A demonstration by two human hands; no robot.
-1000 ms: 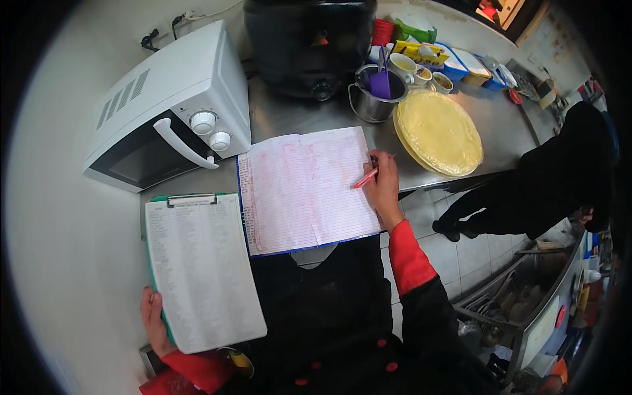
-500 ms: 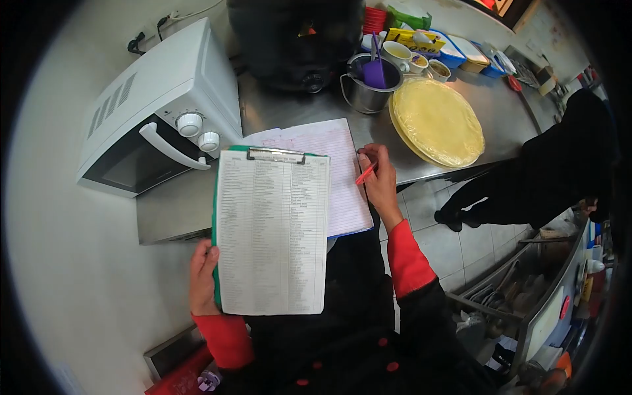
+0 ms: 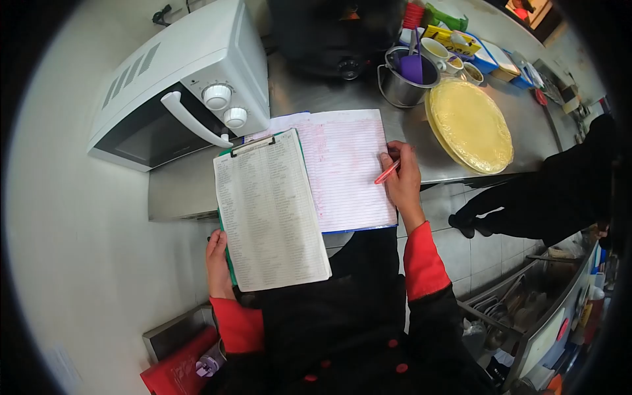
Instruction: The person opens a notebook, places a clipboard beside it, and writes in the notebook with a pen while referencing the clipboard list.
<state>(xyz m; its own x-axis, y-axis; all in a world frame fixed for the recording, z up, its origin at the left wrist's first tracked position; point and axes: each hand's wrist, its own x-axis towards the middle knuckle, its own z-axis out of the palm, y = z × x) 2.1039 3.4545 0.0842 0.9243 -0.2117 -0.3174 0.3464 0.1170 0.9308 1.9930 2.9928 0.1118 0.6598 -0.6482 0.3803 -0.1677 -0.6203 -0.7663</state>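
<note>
My left hand (image 3: 218, 264) grips the lower left edge of a green clipboard (image 3: 230, 263), its fingers partly hidden beneath. Printed sheets (image 3: 271, 217) lie under the clip at the clipboard's top. The clipboard is tilted and covers the left part of an open ruled notebook (image 3: 352, 171) at the metal counter's front edge. Faint reddish marks show on the notebook's page. At the page's right edge, my right hand (image 3: 403, 178) is closed around a red pen (image 3: 387, 172), which points down and left.
A white microwave (image 3: 178, 85) stands left on the metal counter (image 3: 316, 92). Behind are a black appliance (image 3: 332, 39) and a metal pot (image 3: 403, 89) with a purple utensil. Wrapped yellow rounds (image 3: 471, 128) lie right. Another person (image 3: 559, 191) stands at the far right, near a sink (image 3: 520, 296).
The clipboard first swung right over the notebook with my left hand, then tilted with its top toward the left. My right hand keeps the pen. The camera view has shifted a little.
</note>
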